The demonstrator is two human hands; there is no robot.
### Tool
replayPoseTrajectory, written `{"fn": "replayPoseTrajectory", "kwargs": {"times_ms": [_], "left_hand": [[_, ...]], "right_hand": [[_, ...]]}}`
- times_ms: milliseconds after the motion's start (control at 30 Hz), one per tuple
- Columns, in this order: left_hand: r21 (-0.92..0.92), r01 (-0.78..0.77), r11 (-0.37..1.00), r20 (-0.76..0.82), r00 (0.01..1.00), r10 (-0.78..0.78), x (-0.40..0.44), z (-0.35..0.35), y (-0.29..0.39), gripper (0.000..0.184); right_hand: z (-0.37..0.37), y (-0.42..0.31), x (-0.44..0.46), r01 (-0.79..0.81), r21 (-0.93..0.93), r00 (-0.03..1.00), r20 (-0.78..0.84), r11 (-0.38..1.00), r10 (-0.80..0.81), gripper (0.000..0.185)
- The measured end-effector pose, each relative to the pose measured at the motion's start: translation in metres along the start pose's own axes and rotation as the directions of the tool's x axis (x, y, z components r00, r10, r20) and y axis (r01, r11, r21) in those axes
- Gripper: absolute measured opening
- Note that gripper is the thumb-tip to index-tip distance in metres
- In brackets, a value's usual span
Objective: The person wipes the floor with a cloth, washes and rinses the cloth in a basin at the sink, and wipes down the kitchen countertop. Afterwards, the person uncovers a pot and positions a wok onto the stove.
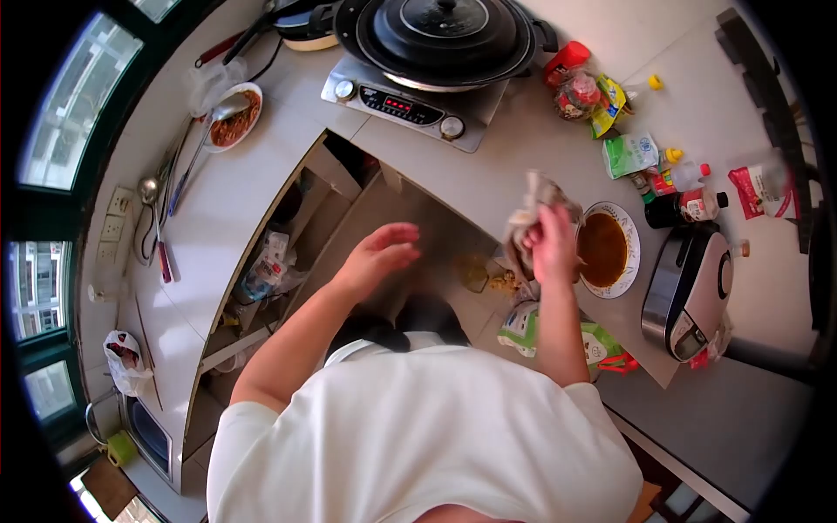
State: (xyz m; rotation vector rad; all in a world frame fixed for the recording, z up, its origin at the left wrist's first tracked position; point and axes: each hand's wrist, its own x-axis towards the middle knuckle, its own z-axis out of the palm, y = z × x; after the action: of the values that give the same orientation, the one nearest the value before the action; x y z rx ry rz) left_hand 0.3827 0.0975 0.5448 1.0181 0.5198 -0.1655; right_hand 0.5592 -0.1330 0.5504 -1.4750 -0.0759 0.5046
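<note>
My right hand [554, 247] grips a crumpled, stained rag [532, 209] above the counter's front edge on the right. Just beside it stands a white patterned bowl [635, 261] with reddish-brown soup [603, 250] in it. My left hand [381, 259] is in the air in front of my body, over the floor and away from the counter. Its fingers are stretched out, and I see nothing in them. Beyond both hands, a black lidded wok [445, 52] sits on a silver induction cooker [410, 109] with a lit red display.
A rice cooker [689, 292], sauce bottles [689, 207] and seasoning packets [629, 155] stand on the right. On the left counter are a plate of reddish food [237, 131] and a ladle [150, 193]. Open cabinet shelves [288, 235] and a green-white bag [523, 327] lie below.
</note>
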Motion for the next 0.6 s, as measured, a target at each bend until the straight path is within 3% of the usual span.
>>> {"fn": "replayPoseTrajectory", "kwargs": {"times_ms": [33,67,100,133,167,233,333,467,600], "left_hand": [[0.016,0.028,0.999,-0.033,0.999,-0.027,-0.003,-0.005,-0.002,0.032],[0.034,0.056,0.998,-0.064,0.997,-0.053,-0.006,-0.011,-0.004,0.031],[0.036,0.078,0.996,-0.106,0.992,-0.074,-0.009,-0.02,-0.008,0.029],[0.038,0.101,0.994,-0.148,0.984,-0.095,-0.014,-0.028,-0.011,0.028],[0.083,0.127,0.988,-0.213,0.971,-0.106,-0.021,-0.032,-0.007,0.027],[-0.002,0.135,0.991,-0.305,0.944,-0.129,-0.03,-0.053,-0.017,0.027],[-0.047,0.149,0.988,-0.416,0.896,-0.155,-0.04,-0.077,-0.024,0.027],[-0.12,0.152,0.981,-0.514,0.836,-0.192,-0.053,-0.082,-0.025,0.025],[-0.119,0.192,0.974,-0.579,0.784,-0.226,-0.063,-0.081,-0.023,0.024]], "right_hand": [[-0.01,0.031,0.024,-0.062,-0.35,0.998,-0.034,0.935,0.053,0.034],[-0.004,0.044,0.031,0.052,-0.761,0.992,-0.036,0.647,-0.122,0.037],[0.003,0.058,0.038,0.091,-0.979,0.963,0.039,0.183,-0.268,0.04],[-0.004,0.089,0.051,0.159,-0.985,0.957,0.137,0.068,-0.257,0.046],[-0.004,0.093,0.06,0.169,-0.985,0.943,0.151,0.034,-0.298,0.046],[0.004,0.098,0.078,0.19,-0.981,0.91,0.189,-0.036,-0.369,0.047],[0.011,0.089,0.167,0.154,-0.987,0.868,0.152,-0.035,-0.472,0.046],[0.021,0.074,0.287,0.137,-0.99,0.719,0.128,-0.041,-0.683,0.048],[0.015,0.072,0.381,0.095,-0.995,0.778,0.092,-0.028,-0.621,0.049]]}}
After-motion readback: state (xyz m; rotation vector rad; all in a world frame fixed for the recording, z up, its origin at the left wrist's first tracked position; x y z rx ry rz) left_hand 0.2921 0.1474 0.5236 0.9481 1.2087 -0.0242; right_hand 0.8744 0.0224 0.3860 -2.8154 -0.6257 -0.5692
